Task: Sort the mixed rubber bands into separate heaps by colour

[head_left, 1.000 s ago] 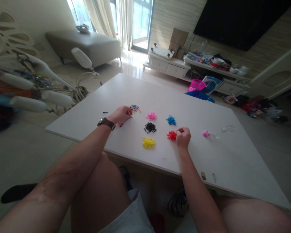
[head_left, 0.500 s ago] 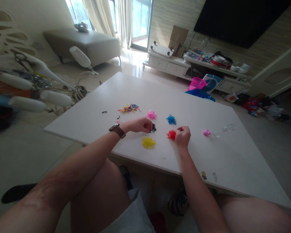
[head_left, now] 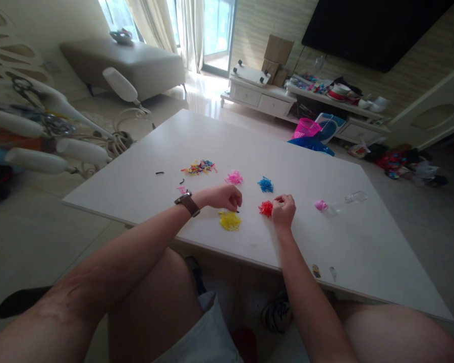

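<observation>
My left hand [head_left: 225, 196], with a watch [head_left: 188, 203] on its wrist, is closed in a pinch just above the yellow pile [head_left: 229, 221] of small rubber bands. A bit of black band [head_left: 237, 211] shows under its fingertips; the rest of the black ones are hidden by the hand. Beside the red pile [head_left: 265, 208], my right hand [head_left: 284, 210] has thumb and fingers pressed together; what they hold, if anything, cannot be made out. Pink bands [head_left: 234, 177] and blue bands [head_left: 266, 184] lie in separate heaps beyond my hands.
On the white table [head_left: 196, 136], a mixed-colour pile [head_left: 200, 167] lies at the left, near loose black pieces [head_left: 159, 173] and a few pink ones [head_left: 181, 189]. A pink-ended clear object [head_left: 321, 205] lies at right. Two small flat items, including a yellow figure [head_left: 316, 271], lie near the front edge.
My left hand has moved slightly toward me, over the black pile, which it now hides. My right hand stays by the red pile. The whole view has shifted slightly.
</observation>
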Demonstrator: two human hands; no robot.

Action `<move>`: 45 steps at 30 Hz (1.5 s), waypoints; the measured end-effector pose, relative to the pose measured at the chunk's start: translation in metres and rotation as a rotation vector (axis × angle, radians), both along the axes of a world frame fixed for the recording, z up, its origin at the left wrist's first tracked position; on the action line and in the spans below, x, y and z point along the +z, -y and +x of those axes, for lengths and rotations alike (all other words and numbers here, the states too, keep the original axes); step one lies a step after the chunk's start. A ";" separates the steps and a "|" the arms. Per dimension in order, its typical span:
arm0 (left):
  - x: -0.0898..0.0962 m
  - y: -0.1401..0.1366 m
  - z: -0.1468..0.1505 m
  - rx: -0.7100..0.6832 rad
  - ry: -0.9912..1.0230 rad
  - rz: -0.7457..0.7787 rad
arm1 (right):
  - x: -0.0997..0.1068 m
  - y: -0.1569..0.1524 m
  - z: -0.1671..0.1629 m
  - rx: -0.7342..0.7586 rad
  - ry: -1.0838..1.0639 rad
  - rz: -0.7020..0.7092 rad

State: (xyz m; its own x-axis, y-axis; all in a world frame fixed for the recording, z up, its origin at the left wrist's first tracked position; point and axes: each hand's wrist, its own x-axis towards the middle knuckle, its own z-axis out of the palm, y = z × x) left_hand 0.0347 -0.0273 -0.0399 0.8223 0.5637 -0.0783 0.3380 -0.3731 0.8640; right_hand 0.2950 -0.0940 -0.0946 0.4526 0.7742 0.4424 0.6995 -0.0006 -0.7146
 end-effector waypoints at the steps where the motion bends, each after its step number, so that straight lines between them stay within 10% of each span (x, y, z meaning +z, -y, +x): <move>1: -0.001 -0.001 -0.001 0.005 0.012 -0.024 | 0.000 0.000 0.000 0.001 0.000 -0.002; 16: -0.001 0.002 -0.001 0.000 -0.020 0.030 | 0.003 0.001 -0.001 0.004 -0.005 -0.024; 28: 0.004 -0.013 -0.014 0.410 0.075 0.148 | 0.006 0.002 -0.003 -0.001 -0.020 -0.046; 45: -0.004 -0.019 -0.013 0.459 0.131 0.184 | 0.004 0.001 -0.003 -0.007 -0.002 -0.032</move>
State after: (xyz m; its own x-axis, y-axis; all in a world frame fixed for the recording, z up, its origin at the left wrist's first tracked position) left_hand 0.0213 -0.0088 -0.0438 0.4832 0.8637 0.1430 0.3960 -0.3613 0.8442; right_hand 0.2920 -0.0954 -0.0903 0.4587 0.7851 0.4163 0.6980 -0.0284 -0.7156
